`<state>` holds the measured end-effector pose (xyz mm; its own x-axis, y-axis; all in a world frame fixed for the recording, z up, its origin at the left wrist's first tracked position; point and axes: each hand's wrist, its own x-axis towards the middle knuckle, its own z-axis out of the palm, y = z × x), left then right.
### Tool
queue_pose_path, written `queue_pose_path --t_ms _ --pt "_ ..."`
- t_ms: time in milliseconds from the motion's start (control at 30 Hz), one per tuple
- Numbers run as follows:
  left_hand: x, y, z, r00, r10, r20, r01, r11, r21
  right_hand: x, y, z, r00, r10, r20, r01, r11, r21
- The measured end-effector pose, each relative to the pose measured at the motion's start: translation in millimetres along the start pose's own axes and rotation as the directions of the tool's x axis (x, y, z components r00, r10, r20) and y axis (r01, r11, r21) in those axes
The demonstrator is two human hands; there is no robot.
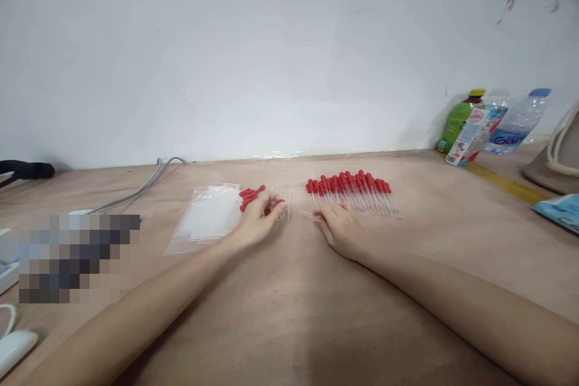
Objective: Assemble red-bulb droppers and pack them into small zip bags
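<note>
So nearest is a white mouse (17, 350) at bottom left, then both hands on the brown tabletop (280, 313). Right hand (341, 229) has its fingers pinched on a thin clear tube (306, 213), sticking out leftward. Left hand (261, 217) is pinching a red bulb (281, 201), right by some loose tubes (290, 208), with more red bulbs (248, 198) just behind it. Plastic bags (205, 220) lie left of those, a row of red-topped droppers (348, 182) sits just beyond the right hand, and drink bottles (474, 132) stand back by the wall (271, 60).
</note>
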<state>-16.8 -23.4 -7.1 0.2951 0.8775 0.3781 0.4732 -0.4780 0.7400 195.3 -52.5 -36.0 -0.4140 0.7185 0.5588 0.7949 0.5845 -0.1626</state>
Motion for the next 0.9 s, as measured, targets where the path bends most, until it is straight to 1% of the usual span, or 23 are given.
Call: queue_pose_path --t_ms 67,100,167,267,467,533,667,800,900 --pt "-13.1 -0.5 7.6 0.998 -0.035 0.044 0.041 0.988 -0.150 -0.8 0.8 1.6 1.000 0.007 -0.003 -0.007 1.000 0.019" --pt "-17.3 -0.5 10.6 0.997 -0.049 0.064 0.061 0.979 -0.197 -1.2 1.2 1.8 1.000 0.013 0.004 -0.013 1.000 0.027" --pt "-22.0 0.1 14.8 0.992 -0.069 0.105 0.092 0.966 -0.240 -2.2 1.6 1.3 1.000 0.012 0.023 -0.013 0.999 0.049" --pt "-24.8 1.2 17.8 0.987 -0.081 0.142 0.112 0.969 -0.222 -3.6 1.3 -0.1 1.000 -0.011 0.020 0.009 0.997 0.077" --pt "-30.0 0.0 21.4 0.996 -0.035 0.083 0.048 0.985 -0.168 -5.9 -0.2 -2.3 0.996 -0.092 0.001 0.092 0.990 0.104" --pt "-30.5 -0.3 21.5 0.997 -0.034 0.075 0.046 0.985 -0.164 -6.3 -0.7 -2.8 0.996 -0.091 -0.004 0.091 0.990 0.107" --pt "-30.6 -0.6 20.5 0.995 -0.014 0.096 0.030 0.985 -0.171 -6.3 -1.3 -3.4 0.996 -0.086 -0.024 0.088 0.990 0.110" --pt "-31.2 -1.6 19.9 0.997 0.026 0.074 -0.013 0.985 -0.175 -5.8 -0.9 -2.8 0.995 -0.076 -0.067 0.083 0.991 0.106" --pt "-31.5 -3.0 20.1 0.997 0.048 0.056 -0.037 0.982 -0.183 -5.5 0.1 -1.3 0.991 -0.092 -0.095 0.102 0.989 0.106"
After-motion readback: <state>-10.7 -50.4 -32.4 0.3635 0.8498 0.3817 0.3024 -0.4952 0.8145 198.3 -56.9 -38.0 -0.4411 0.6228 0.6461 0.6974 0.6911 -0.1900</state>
